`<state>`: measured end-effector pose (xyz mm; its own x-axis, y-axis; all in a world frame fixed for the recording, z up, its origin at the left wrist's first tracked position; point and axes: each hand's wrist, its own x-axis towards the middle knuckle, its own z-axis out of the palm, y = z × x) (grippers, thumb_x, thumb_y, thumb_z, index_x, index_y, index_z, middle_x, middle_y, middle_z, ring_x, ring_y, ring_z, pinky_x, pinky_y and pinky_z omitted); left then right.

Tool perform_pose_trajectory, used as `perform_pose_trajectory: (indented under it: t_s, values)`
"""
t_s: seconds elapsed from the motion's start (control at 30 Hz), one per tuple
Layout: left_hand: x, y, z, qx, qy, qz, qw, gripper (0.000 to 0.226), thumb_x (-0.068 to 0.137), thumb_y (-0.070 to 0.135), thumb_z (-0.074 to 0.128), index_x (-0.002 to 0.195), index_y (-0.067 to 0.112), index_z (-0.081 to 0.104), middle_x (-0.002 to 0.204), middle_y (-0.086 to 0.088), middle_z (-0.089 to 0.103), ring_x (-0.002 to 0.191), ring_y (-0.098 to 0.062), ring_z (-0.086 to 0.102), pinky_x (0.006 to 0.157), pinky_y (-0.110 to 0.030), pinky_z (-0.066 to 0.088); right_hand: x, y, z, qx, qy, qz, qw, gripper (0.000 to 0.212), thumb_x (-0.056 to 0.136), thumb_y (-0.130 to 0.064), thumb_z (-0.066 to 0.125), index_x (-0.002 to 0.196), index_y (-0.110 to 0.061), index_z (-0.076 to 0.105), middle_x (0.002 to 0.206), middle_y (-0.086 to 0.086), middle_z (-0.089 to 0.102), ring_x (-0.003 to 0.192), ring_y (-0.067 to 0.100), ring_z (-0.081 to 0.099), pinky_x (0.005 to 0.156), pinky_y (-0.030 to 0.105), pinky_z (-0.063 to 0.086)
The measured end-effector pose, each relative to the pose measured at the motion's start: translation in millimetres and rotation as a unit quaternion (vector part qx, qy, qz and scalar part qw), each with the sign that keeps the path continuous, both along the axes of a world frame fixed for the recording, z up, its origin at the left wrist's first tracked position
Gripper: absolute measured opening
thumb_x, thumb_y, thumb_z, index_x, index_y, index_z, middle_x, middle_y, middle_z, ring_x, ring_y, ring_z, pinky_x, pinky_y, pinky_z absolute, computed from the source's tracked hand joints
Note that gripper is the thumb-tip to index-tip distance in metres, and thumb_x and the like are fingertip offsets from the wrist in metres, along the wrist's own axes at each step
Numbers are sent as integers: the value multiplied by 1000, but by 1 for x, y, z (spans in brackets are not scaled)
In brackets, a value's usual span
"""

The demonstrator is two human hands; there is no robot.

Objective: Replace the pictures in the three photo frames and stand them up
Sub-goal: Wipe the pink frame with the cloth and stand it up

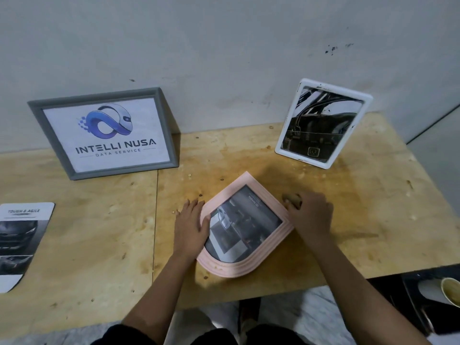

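At the bottom edge of the picture my lap is cut off and dark, hard to make out. My forearms reach up from it to the centre. My left hand point(190, 225) lies flat with the fingers straight on the table point(373, 207), touching the left side of the pink frame point(232, 268), and its thumb lies across that rim. My right hand point(310, 215) has its fingers curled and grips the frame's right edge. It hides that stretch of rim, and the fingertips are blurred.

The pink frame lies face up between my hands, set on a slant with its arched end towards me. It holds a dark car picture whose small lettering I cannot read with any certainty.

In the lower right corner a paper cup point(451, 291) is cut by the edge, below table level. At the left edge lies a loose print point(22, 245), only partly in view.

Further back, in the upper left, the grey frame point(104, 133) stands tilted with a logo sheet in it. In the upper right the white frame point(323, 123) stands upright with a dark picture I cannot make out. Both are well apart from my hands, near the wall point(224, 46).
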<state>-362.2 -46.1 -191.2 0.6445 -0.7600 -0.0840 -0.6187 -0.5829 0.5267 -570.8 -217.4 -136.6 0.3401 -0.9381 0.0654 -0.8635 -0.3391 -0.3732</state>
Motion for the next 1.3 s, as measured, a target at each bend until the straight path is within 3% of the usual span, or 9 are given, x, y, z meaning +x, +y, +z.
perform_pose_trajectory:
  t_s: [0.13,0.23,0.33,0.5,0.63,0.73,0.83,0.93,1.3]
  values:
    - [2,-3,-2,-7,47,-44,998,46,100,29,36,145,21,34,153,3,28,145,-13,11,117,-40,-3,15,34,-33,36,26,50,998,29,94,-35,35,111,-19,52,111,5,55,106,23,50,95,37,38]
    - [2,-3,-2,-15,55,-53,997,46,100,25,36,145,18,33,154,1,27,144,-12,13,117,-34,-6,31,48,-47,64,47,13,997,46,98,-32,34,139,-12,36,147,11,35,142,26,21,115,44,4]
    - [2,-4,-5,-16,60,-51,997,46,100,23,37,145,17,33,153,0,29,143,-13,19,116,-29,-7,49,52,-49,83,62,-26,994,57,100,-33,28,148,-6,16,157,11,11,146,23,-2,113,43,-12]
    - [1,-7,-4,-31,81,-40,995,44,100,20,37,143,14,34,150,-4,35,141,-17,26,113,-22,-6,87,47,-52,105,55,-34,992,70,96,-47,18,149,-3,3,158,13,-2,146,24,-9,112,41,-16]
    - [5,-8,-5,-39,91,-49,994,43,99,21,39,141,16,37,148,-3,39,139,-18,31,116,-24,-1,128,29,-55,111,71,18,991,65,100,-43,21,149,-6,2,158,11,-6,145,22,-10,113,40,-15]
    - [6,-8,-6,-27,77,-55,995,48,98,19,42,145,16,30,154,-1,27,143,-13,21,114,-23,-4,146,18,-59,87,85,95,988,59,101,-39,21,150,-8,8,159,8,1,146,20,-3,114,39,-11]
    - [5,-8,-9,-15,55,-56,997,51,98,14,39,147,14,25,156,-1,21,145,-11,12,112,-20,-9,142,10,-62,54,68,175,981,65,94,-44,12,146,-8,28,156,7,21,145,22,13,115,40,0]
    - [3,-8,-16,22,13,-57,998,57,96,11,39,149,13,16,158,-1,11,146,-12,2,113,-26,-10,129,4,-63,52,62,240,967,70,90,-46,4,146,-13,27,155,3,22,145,18,15,114,31,-1]
    - [-9,-11,-4,-28,63,31,997,58,90,-1,49,144,11,32,153,-2,28,145,-12,13,119,-31,-4,35,24,-62,22,41,174,984,48,92,-26,28,130,-12,54,135,5,55,129,24,46,106,43,32]
